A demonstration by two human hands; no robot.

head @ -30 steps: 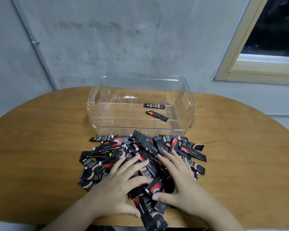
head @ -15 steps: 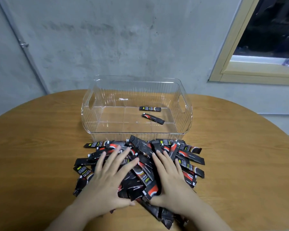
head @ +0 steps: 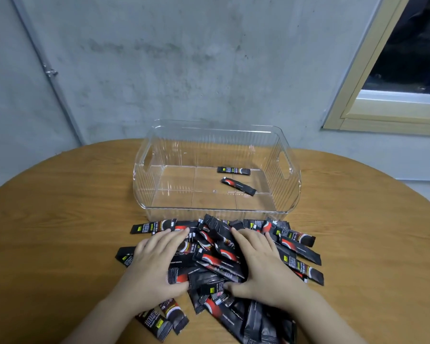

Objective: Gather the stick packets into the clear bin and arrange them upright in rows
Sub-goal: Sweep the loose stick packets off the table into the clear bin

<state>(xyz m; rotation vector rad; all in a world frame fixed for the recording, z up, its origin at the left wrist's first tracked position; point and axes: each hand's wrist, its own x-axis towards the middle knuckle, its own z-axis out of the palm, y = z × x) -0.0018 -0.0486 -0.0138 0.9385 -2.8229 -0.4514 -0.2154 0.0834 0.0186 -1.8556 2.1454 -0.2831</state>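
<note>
Wooden table (head: 60, 219): packet pile (head: 216, 256) before bin (head: 292, 184)

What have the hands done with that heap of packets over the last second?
Both hands, left hand and right hand, slid forward over the pile of stick packets toward the clear bin, fingers flat, leaving more packets behind the wrists. Nothing was picked up. The two packets in the bin lie flat as before.

Dim, even light; wide-angle edge distortion
</note>
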